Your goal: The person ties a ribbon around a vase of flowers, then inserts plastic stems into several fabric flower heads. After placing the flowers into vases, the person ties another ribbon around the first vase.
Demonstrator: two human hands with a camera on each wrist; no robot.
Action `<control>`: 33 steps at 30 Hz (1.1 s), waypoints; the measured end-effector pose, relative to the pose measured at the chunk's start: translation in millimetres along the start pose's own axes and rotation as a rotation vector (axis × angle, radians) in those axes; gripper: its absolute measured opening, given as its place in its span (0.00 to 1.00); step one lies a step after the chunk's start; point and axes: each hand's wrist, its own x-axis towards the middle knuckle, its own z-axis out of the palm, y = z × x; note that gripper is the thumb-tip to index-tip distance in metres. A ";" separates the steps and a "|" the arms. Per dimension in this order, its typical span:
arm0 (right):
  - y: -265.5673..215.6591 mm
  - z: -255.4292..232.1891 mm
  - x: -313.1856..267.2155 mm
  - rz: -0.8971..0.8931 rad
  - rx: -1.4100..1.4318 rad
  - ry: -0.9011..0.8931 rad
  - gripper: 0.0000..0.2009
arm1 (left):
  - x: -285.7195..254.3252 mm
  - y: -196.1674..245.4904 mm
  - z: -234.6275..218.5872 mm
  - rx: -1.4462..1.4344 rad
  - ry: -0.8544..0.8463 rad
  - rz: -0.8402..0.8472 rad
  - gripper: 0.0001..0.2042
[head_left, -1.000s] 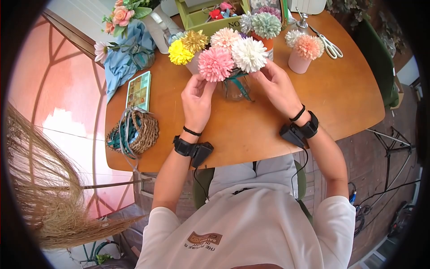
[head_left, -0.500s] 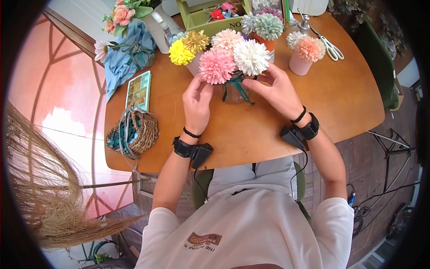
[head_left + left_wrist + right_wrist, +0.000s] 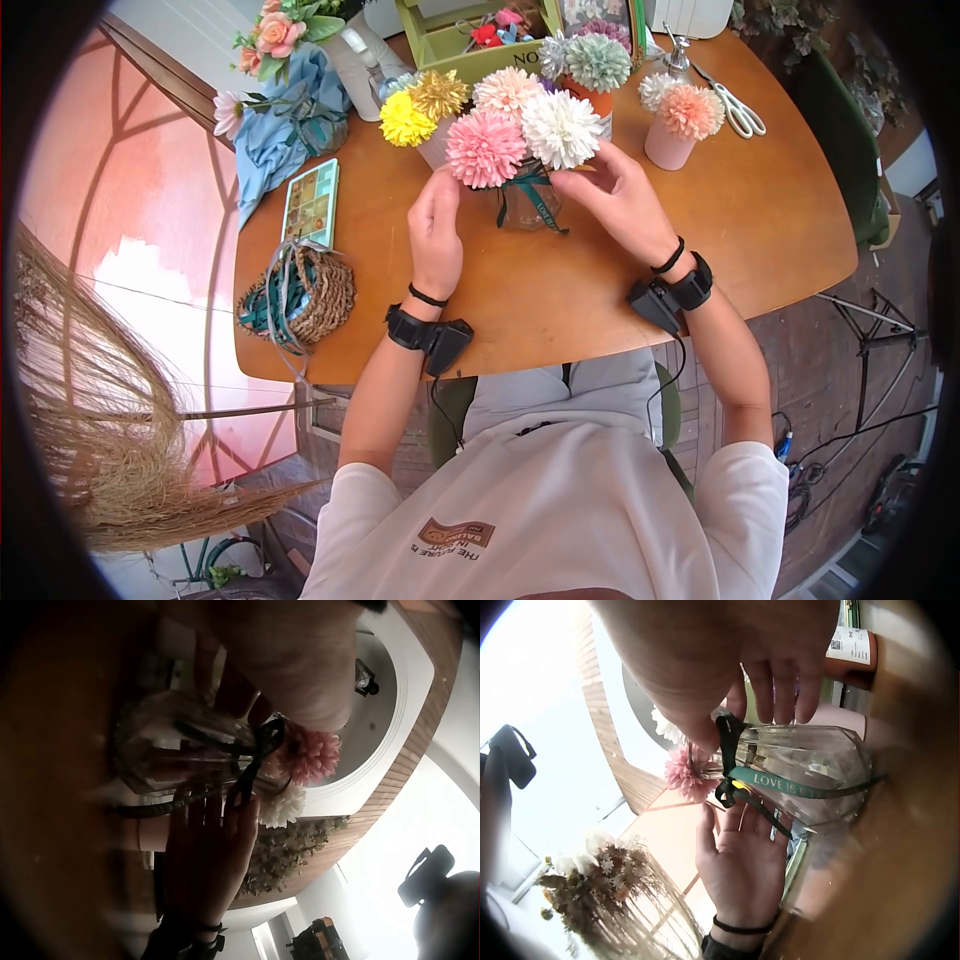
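A clear glass vase (image 3: 515, 212) stands on the table, with a dark green ribbon (image 3: 541, 203) tied in a bow at its neck and lettering on one tail. Pink (image 3: 485, 148), white (image 3: 561, 130) and peach (image 3: 506, 92) pompom flowers top it. My left hand (image 3: 436, 235) is beside the vase's left side, its fingers fairly straight under the pink bloom. On the other side, below the white bloom, my right hand (image 3: 622, 205) has its thumb close to the bow. Its fingers (image 3: 782, 694) reach straight along the glass in the right wrist view.
A pot with yellow flowers (image 3: 406, 118) is behind the vase; a pink pot (image 3: 668, 143) and white-handled scissors (image 3: 742, 112) lie to the right. At left are a woven basket (image 3: 327, 295) and a compartment box (image 3: 311, 203). A green crate (image 3: 472, 62) sits at the back.
My left fingers have straightened and drawn slightly left from the pink bloom. My right hand has shifted slightly down and right, with its thumb now by the bow. The white bloom sits a little lower.
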 end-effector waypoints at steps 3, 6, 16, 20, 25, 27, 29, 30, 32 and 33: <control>9.4 -12.7 0.4 -0.005 -0.120 0.013 0.17 | 1.1 -4.9 -8.8 0.026 -0.044 -0.091 0.19; 9.7 -19.1 -2.1 0.206 0.015 -0.003 0.20 | 1.0 -6.3 -7.9 0.039 -0.068 -0.185 0.18; 29.0 -26.9 -7.1 0.084 -0.164 -0.140 0.20 | 0.8 -23.3 -9.4 0.219 -0.164 -0.039 0.16; 33.7 -24.5 -5.6 0.053 -0.228 -0.156 0.24 | -1.7 -23.8 -4.7 0.186 -0.182 -0.029 0.18; 34.9 -24.3 -5.2 0.058 -0.178 -0.180 0.27 | -0.5 -29.8 -4.8 0.112 -0.213 -0.052 0.19; 37.3 -24.1 -4.5 0.058 -0.152 -0.182 0.27 | 1.1 -31.1 -6.6 0.120 -0.227 -0.036 0.19; 34.3 -22.9 -5.7 0.086 -0.150 -0.181 0.27 | 1.4 -31.5 -7.1 0.124 -0.239 -0.015 0.19; 31.6 -23.2 -5.2 0.097 -0.151 -0.180 0.27 | 2.6 -31.0 -6.7 0.124 -0.245 -0.001 0.19; 36.2 -25.9 -2.3 0.081 -0.165 -0.192 0.26 | 3.6 -28.8 -6.8 0.233 -0.248 0.007 0.18; 39.9 -26.9 -0.8 0.072 -0.172 -0.199 0.26 | 4.1 -27.7 -7.1 0.288 -0.249 0.011 0.18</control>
